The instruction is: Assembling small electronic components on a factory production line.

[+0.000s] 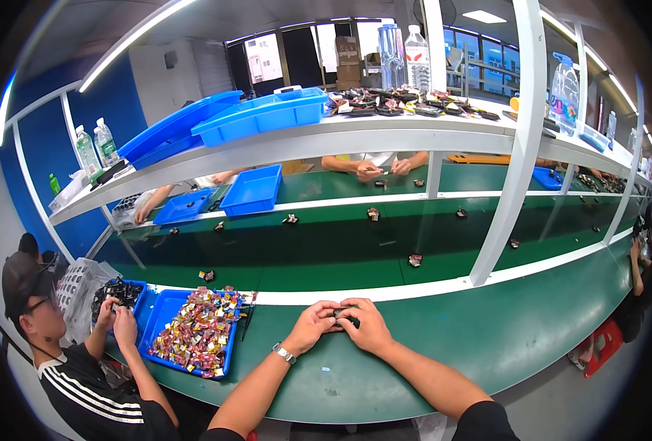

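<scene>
Over the green worktop, near its white rail, my left hand (313,325) and my right hand (365,325) meet around a small black part (346,317). Fingers of both hands are closed on it and cover most of it, so its exact kind does not show. A metal watch (284,353) is on my left wrist. Left of my hands, a blue tray (229,351) holds a heap of small red, yellow and white components (197,331). Thin dark tools (249,316) lie at that tray's right edge.
A co-worker (83,360) sits at my left beside a tray of black parts (120,292). Beyond the rail, a dark green belt (326,253) carries scattered small assemblies (415,260). A white post (513,162) rises to a shelf with blue trays (263,117) and bottles. Other people's hands work across the belt.
</scene>
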Action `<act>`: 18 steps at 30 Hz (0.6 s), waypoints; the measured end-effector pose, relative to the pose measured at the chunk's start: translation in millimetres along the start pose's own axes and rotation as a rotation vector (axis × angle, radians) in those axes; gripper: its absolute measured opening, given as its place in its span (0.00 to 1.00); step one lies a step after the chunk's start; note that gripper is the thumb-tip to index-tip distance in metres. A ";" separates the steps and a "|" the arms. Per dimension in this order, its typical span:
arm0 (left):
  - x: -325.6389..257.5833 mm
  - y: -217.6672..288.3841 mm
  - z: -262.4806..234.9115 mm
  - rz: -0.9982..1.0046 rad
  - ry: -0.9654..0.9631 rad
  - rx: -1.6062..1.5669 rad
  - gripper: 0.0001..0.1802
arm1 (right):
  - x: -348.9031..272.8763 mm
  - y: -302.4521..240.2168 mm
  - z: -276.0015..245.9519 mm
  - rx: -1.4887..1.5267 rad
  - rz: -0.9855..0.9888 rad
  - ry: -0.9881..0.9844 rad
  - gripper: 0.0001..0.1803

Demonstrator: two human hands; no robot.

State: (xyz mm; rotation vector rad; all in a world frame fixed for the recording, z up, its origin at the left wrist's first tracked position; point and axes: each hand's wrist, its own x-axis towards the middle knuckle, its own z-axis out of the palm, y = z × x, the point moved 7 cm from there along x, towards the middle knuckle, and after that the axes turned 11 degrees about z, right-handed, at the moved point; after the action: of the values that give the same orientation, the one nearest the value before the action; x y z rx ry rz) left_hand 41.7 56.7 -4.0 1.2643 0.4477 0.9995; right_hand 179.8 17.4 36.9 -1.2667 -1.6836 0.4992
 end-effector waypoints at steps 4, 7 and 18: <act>1.2 -1.9 -4.3 -0.006 0.020 -0.016 0.17 | 0.8 -2.5 1.9 0.000 -0.013 0.021 0.06; 0.6 0.7 -2.2 -0.008 0.017 -0.030 0.16 | 0.1 -2.1 0.7 0.015 -0.004 0.030 0.07; 1.3 -4.9 -6.1 -0.018 0.027 -0.066 0.15 | 0.8 1.5 2.9 0.008 0.018 0.030 0.10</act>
State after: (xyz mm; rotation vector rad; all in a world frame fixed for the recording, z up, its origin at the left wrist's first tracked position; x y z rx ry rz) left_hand 39.5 61.5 -10.0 1.1872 0.4435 1.0093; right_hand 178.1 19.2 34.7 -1.2787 -1.6446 0.4954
